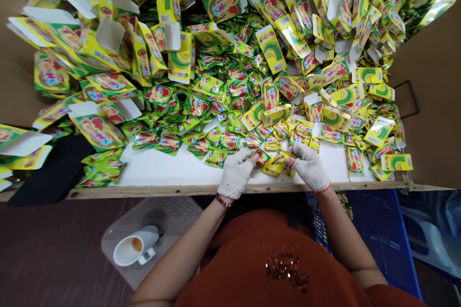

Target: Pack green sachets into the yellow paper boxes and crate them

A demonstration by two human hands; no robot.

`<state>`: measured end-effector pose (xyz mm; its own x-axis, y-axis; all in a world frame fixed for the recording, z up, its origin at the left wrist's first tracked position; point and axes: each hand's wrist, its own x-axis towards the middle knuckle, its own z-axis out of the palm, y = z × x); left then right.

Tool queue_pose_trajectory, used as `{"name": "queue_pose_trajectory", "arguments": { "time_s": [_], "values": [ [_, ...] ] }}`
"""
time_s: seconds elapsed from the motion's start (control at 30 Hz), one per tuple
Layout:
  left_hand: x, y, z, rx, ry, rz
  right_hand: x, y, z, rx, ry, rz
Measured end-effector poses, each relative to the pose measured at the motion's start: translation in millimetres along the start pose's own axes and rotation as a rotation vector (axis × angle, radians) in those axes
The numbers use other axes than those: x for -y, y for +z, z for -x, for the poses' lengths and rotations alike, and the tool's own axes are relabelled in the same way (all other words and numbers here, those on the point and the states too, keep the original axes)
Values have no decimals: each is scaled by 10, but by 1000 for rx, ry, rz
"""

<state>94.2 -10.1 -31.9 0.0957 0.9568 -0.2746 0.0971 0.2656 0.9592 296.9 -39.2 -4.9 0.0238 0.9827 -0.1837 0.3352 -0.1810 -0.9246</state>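
My left hand [236, 171], in a white fingerless glove, is closed at the front edge of the white work surface. Its thumb and fingers pinch the edge of a small green sachet [262, 158] with a red fruit print. My right hand [310, 165], gloved the same way, is closed on yellow sachets [277, 164] that lie between the two hands. How many it grips I cannot tell. Just beyond my fingers is a heap of loose green sachets [230, 141] and yellow sachets [281, 129].
Many small yellow-green boxes [271, 49], several with flaps up, lie over the heap. Cardboard walls [428, 91] stand at the sides. A wooden edge [144, 192] runs along the front. Below are a white mug [126, 252] on a stool [169, 211] and a blue crate [378, 235].
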Motion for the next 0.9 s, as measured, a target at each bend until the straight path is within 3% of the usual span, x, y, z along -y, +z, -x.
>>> {"name": "queue_pose_trajectory", "arguments": {
  "time_s": [0.1, 0.27, 0.43, 0.53, 0.6, 0.73, 0.83, 0.9],
  "values": [
    [-14, 166, 53, 49, -101, 233, 44, 132, 35, 60, 42, -123],
    [15, 366, 186, 77, -252, 689, -34, 264, 6, -164, 3, 47],
    [47, 370, 189, 56, -260, 624, -49, 256, 41, -144, -75, 147],
    [42, 373, 148, 70, -216, 560, -58, 280, 65, -245, -107, 146],
    [23, 381, 127, 61, -137, 491, -82, 298, 66, -285, -125, 113],
    [-108, 390, 52, 82, 170, 161, -130, 269, 60, -181, -136, -9],
    [-309, 397, -152, 123, 469, -180, -137, 170, 83, -323, -52, 7],
    [-462, 420, -385, 58, 656, -470, -139, 90, 105, -396, 11, 5]
  ]
}}
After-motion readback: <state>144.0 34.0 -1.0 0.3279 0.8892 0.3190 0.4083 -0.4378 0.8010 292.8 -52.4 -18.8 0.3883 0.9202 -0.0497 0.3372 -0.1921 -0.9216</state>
